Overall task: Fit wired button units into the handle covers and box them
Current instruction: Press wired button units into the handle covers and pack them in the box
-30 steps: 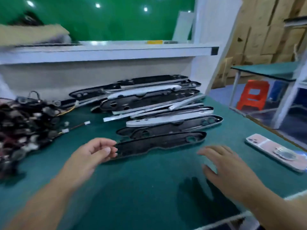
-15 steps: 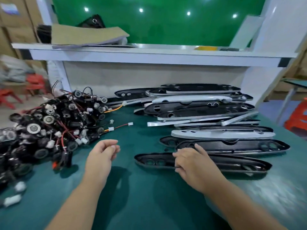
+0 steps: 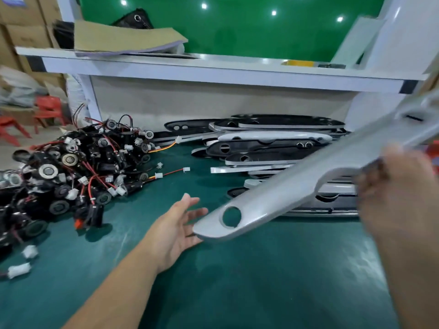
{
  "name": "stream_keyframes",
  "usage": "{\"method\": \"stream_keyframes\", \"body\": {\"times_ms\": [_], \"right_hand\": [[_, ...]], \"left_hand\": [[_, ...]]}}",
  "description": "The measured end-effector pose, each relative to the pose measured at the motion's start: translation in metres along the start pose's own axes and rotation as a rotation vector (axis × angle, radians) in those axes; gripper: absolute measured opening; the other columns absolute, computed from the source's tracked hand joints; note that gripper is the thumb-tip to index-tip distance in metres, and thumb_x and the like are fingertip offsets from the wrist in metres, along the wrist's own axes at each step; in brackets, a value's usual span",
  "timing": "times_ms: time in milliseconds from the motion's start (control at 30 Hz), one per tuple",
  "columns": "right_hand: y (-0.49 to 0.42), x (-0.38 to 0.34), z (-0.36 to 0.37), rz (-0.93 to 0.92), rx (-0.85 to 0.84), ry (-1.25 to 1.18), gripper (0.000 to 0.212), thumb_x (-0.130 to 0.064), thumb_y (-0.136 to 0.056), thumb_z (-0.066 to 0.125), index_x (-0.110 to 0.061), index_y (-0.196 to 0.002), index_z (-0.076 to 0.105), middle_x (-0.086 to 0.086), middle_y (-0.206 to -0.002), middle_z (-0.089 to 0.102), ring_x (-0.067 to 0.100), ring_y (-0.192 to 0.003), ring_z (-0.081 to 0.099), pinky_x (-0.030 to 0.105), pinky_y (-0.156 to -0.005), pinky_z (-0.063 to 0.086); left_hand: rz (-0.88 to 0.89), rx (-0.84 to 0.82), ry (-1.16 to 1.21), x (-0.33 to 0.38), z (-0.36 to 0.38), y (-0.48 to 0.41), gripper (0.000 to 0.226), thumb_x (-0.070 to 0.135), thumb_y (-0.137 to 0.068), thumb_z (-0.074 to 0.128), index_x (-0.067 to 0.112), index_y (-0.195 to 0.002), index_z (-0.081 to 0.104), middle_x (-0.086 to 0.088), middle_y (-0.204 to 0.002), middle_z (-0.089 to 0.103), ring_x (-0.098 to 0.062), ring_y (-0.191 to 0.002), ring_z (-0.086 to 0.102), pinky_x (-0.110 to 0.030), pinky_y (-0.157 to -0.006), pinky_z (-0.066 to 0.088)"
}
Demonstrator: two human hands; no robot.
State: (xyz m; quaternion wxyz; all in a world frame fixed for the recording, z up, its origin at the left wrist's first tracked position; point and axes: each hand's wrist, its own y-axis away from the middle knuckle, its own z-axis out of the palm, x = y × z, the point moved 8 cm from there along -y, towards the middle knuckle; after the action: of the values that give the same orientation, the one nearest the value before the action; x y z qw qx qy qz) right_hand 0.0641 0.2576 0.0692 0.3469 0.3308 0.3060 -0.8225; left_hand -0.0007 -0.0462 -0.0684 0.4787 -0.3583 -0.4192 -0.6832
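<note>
Silver handle cover (image 3: pixel 297 186) hangs tilted, apparently clasped by the blurred right grip (image 3: pixel 394 193). Left grip (image 3: pixel 175 226), spread wide, sits beside its lower end.

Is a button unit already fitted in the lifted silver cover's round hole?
No: green mat shows through that empty hole in the cover the right hand holds.

The handle cover (image 3: pixel 285 188) I held was silver-grey, perhaps pearlescent; button units (image 3: pixel 71 167) were black, red-wired, white-plugged; stacked covers (image 3: pixel 273 148) black and silver; mat (image 3: pixel 237 281) teal.
</note>
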Motion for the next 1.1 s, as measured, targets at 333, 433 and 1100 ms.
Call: {"method": "stream_keyframes", "body": {"times_ms": [333, 433, 1100], "right_hand": [[0.068, 0.091, -0.088, 0.550, -0.077, 0.421, 0.042, -0.033, -0.098, 0.047, 0.006, -0.109, 0.057, -0.002, -0.078, 0.074, 0.015, -0.072, 0.071, 0.024, -0.060, 0.058], [0.072, 0.086, -0.092, 0.750, -0.131, 0.770, 0.049, -0.046, -0.092, 0.049, 0.000, -0.084, 0.064, 0.015, -0.077, 0.073, 0.029, -0.055, 0.068, 0.030, -0.047, 0.056], [0.048, 0.096, -0.027, -0.315, -0.764, 1.864, 0.086, -0.079, -0.063, 0.055, -0.038, -0.138, 0.041, -0.017, -0.129, 0.051, 0.011, -0.122, 0.047, 0.032, -0.103, 0.027]], "left_hand": [[0.055, -0.077, -0.087, 0.007, -0.016, 0.008, 0.043, 0.005, -0.066, 0.065, 0.008, -0.108, 0.061, -0.004, -0.086, 0.075, -0.012, -0.068, 0.069, -0.023, -0.058, 0.057], [0.105, -0.055, -0.124, 0.018, -0.029, 0.010, 0.035, 0.005, -0.066, 0.065, 0.008, -0.102, 0.063, -0.003, -0.083, 0.074, -0.011, -0.066, 0.069, -0.024, -0.054, 0.057], [0.397, 0.300, -0.109, 0.052, -0.067, 0.013, 0.011, 0.014, -0.096, 0.052, 0.016, -0.089, 0.061, 0.003, -0.083, 0.071, -0.013, -0.076, 0.064, -0.026, -0.065, 0.055]]}}
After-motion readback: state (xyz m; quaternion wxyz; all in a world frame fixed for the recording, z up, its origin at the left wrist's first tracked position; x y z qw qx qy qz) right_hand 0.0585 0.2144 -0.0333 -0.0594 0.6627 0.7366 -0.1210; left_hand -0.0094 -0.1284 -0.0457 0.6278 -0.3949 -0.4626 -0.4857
